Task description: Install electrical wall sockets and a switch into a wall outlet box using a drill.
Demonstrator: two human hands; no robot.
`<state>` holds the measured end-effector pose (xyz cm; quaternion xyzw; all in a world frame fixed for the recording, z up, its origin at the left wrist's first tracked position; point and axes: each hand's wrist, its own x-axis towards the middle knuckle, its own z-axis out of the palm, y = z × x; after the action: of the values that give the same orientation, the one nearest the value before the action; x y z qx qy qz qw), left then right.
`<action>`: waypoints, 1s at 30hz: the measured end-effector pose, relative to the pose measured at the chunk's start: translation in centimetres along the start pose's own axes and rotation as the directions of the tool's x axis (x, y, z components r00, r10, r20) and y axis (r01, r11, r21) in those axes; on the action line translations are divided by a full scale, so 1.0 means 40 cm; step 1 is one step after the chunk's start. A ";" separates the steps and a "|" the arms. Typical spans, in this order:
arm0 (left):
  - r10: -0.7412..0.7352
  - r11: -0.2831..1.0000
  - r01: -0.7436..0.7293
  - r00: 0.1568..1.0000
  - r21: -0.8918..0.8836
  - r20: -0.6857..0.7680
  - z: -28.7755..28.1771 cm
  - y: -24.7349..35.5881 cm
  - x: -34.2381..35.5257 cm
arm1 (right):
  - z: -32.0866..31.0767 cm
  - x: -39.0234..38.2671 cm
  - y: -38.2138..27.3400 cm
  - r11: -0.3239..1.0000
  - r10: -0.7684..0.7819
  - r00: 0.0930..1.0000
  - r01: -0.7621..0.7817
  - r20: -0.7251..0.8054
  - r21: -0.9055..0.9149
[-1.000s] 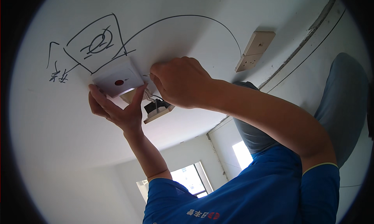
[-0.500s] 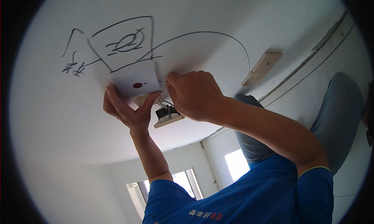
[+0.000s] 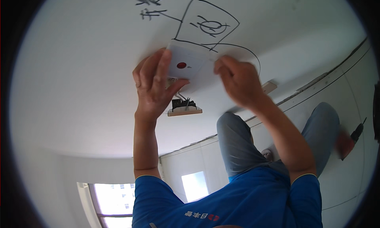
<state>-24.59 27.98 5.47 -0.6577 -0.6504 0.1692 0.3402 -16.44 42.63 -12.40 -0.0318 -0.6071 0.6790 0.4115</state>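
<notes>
A white square wall plate with a red round button (image 3: 190, 61) lies against the white wall. My left hand (image 3: 155, 75) grips it by its left and lower edges, thumb underneath and fingers up the side. Just off the plate's right edge is my right hand (image 3: 239, 79), fingers pinched together and a little blurred; whatever they may hold is too small to make out. Below the plate a cream-rimmed socket with a black back (image 3: 185, 110) hangs out from the wall on grey wires (image 3: 181, 96). My left hand partly hides the opening behind.
Black marker lines (image 3: 208, 24) are drawn on the wall above the plate. Another cream socket plate (image 3: 270, 87) is fixed farther right, partly behind my right forearm. A red and black power drill (image 3: 348, 144) is on the tiled floor by my knee. A window (image 3: 114, 198) shows lower left.
The view has shifted and turned, so the wall plate appears farther right and the drill has come into view. My right hand has drawn slightly away from the plate's edge; my left keeps its grip.
</notes>
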 end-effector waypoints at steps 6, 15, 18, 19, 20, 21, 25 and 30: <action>-0.247 0.969 0.247 0.969 0.030 0.009 0.006 0.098 0.016 | -0.101 0.110 -0.075 0.828 -0.179 0.950 0.285 0.255 -0.482; -0.439 0.898 0.439 0.898 0.015 -0.033 0.018 0.151 0.039 | -0.123 0.157 -0.159 0.598 -0.006 0.878 0.387 0.479 -0.702; -0.477 0.879 0.477 0.876 -0.018 -0.067 0.024 0.168 0.047 | -0.117 0.151 -0.167 0.561 -0.004 0.880 0.395 0.474 -0.728; -0.492 0.871 0.491 0.867 -0.032 -0.075 0.025 0.176 0.050 | -0.112 0.146 -0.169 0.545 0.005 0.887 0.384 0.461 -0.745; -0.520 0.854 0.518 0.850 -0.049 -0.078 0.026 0.188 0.052 | -0.105 0.140 -0.171 0.536 -0.008 0.894 0.381 0.447 -0.753; -0.549 0.836 0.544 0.832 -0.068 -0.081 0.028 0.201 0.053 | -0.097 0.134 -0.172 0.522 -0.008 0.902 0.371 0.431 -0.768; -0.606 0.796 0.598 0.784 -0.097 -0.135 0.045 0.223 0.062 | -0.096 0.139 -0.169 0.497 -0.035 0.889 0.412 0.456 -0.764; -0.630 0.776 0.622 0.759 -0.103 -0.166 0.070 0.225 0.064 | -0.106 0.159 -0.160 0.477 -0.080 0.839 0.506 0.538 -0.718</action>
<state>-19.53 31.78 -1.96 -0.4226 -0.8004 -0.0315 0.4241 -15.00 49.33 -5.17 0.0341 -0.9268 0.2069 0.3116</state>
